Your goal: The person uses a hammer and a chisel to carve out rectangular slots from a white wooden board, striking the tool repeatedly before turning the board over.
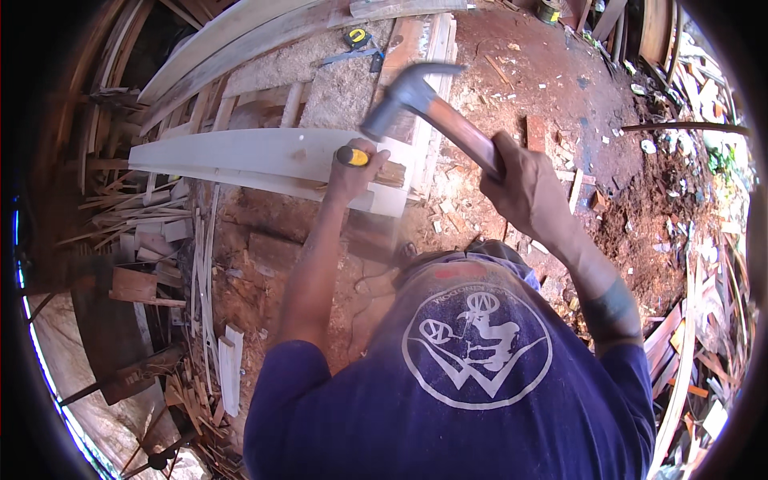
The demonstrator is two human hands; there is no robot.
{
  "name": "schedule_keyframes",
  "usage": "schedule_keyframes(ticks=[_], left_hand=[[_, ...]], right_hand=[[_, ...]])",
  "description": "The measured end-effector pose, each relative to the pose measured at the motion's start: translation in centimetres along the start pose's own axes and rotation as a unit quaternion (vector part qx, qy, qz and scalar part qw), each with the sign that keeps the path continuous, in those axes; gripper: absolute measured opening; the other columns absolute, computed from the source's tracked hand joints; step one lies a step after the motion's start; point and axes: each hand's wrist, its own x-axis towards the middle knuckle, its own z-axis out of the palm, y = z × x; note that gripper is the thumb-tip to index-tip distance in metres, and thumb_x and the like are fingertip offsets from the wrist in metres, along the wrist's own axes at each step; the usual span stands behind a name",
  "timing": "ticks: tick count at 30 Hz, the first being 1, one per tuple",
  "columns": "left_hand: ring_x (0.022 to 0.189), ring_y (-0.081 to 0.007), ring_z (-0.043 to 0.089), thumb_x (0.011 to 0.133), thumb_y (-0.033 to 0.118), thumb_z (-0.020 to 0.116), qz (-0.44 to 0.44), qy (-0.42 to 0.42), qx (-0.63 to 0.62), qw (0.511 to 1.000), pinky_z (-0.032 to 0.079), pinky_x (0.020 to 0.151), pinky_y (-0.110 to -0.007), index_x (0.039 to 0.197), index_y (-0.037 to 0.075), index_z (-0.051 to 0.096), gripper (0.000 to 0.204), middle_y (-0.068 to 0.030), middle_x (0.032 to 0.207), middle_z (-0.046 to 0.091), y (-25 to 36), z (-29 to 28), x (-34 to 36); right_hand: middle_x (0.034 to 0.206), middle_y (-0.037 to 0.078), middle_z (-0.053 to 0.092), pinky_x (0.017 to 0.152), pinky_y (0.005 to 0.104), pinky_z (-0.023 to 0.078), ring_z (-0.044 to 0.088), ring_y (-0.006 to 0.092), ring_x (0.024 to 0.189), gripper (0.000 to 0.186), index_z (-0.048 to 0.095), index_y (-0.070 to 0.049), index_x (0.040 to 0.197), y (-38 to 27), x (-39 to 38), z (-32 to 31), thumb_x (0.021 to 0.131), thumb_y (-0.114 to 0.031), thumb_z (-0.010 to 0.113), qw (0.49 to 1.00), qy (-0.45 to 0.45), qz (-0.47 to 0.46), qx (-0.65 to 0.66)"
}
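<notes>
My right hand [524,188] is closed round the wooden handle of a claw hammer [456,124]. The hammer is raised, its dark metal head up and to the left, slightly smeared. My left hand [352,178] grips a chisel [352,156] with a yellow and black handle; its blade is hidden from here. Below the hammer head, the chisel stands over the right end of a pale board [240,154]. Beside my left hand, a rough, browner cut patch [391,174] shows in the wood.
A yellow and black tape measure [358,37] and a blue-bladed tool [348,58] lie beyond the board among sawdust. Long planks [264,44] rest at the far left. Offcuts [148,212] pile up on the left, and wood chips [452,216] litter the earth floor.
</notes>
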Motion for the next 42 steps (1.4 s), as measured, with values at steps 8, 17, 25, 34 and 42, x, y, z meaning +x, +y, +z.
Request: schedule_keyframes(ticks=[8, 17, 25, 34, 42], left_hand=[[0.081, -0.0207, 0.064, 0.095, 0.026, 0.067, -0.004, -0.047, 0.08, 0.996, 0.05, 0.074, -0.042, 0.085, 0.001, 0.064, 0.027, -0.0091, 0.08, 0.066, -0.4, -0.1, 0.4], [0.079, -0.0209, 0.066, 0.092, 0.031, 0.071, -0.11, -0.105, 0.019, 0.988, 0.051, 0.076, -0.04, 0.091, -0.001, 0.067, 0.031, -0.0102, 0.082, 0.07, 0.4, -1.5, 0.4], [0.086, -0.0203, 0.065, 0.089, 0.031, 0.078, -0.059, 0.041, 0.049, 0.996, 0.052, 0.078, -0.039, 0.103, 0.0, 0.066, 0.035, -0.0079, 0.091, 0.069, 2.6, 0.7, -1.9], [0.072, -0.0101, 0.056, 0.092, 0.013, 0.075, -0.058, 0.166, -0.088, 0.981, 0.046, 0.064, -0.03, 0.079, 0.002, 0.06, 0.022, -0.002, 0.079, 0.064, 5.1, 5.0, -4.2], [0.062, -0.0075, 0.051, 0.09, 0.009, 0.074, -0.094, 0.127, -0.214, 0.964, 0.041, 0.057, -0.029, 0.072, 0.003, 0.061, 0.023, 0.002, 0.067, 0.059, 2.4, 1.8, 2.3]], right_hand=[[0.079, 0.022, 0.07, 0.061, 0.0513, 0.057, 0.07, 0.0419, 0.066, 0.028, 0.047, 0.0, 0.111, -2.2, 3.0, 4.8, 0.087, -0.007, 0.059, 0.994, -0.067, -0.063, -0.063], [0.069, 0.024, 0.065, 0.06, 0.0501, 0.056, 0.068, 0.0423, 0.064, 0.022, 0.051, 0.0, 0.101, -8.5, 4.2, -1.7, 0.086, -0.007, 0.065, 0.964, 0.18, -0.149, 0.127], [0.074, 0.025, 0.067, 0.069, 0.055, 0.056, 0.07, 0.0447, 0.073, 0.028, 0.052, 0.0, 0.111, -0.8, 2.0, 4.1, 0.085, -0.008, 0.059, 0.991, -0.125, 0.019, -0.054], [0.074, 0.027, 0.063, 0.068, 0.0472, 0.051, 0.067, 0.0383, 0.068, 0.022, 0.059, 0.006, 0.097, 1.0, -1.9, 1.1, 0.083, -0.01, 0.06, 0.971, 0.025, 0.159, 0.179], [0.069, 0.018, 0.06, 0.062, 0.0418, 0.048, 0.059, 0.0236, 0.062, 0.022, 0.058, 0.006, 0.095, 4.1, -3.9, 0.5, 0.083, -0.012, 0.062, 0.947, 0.065, 0.254, 0.183]])
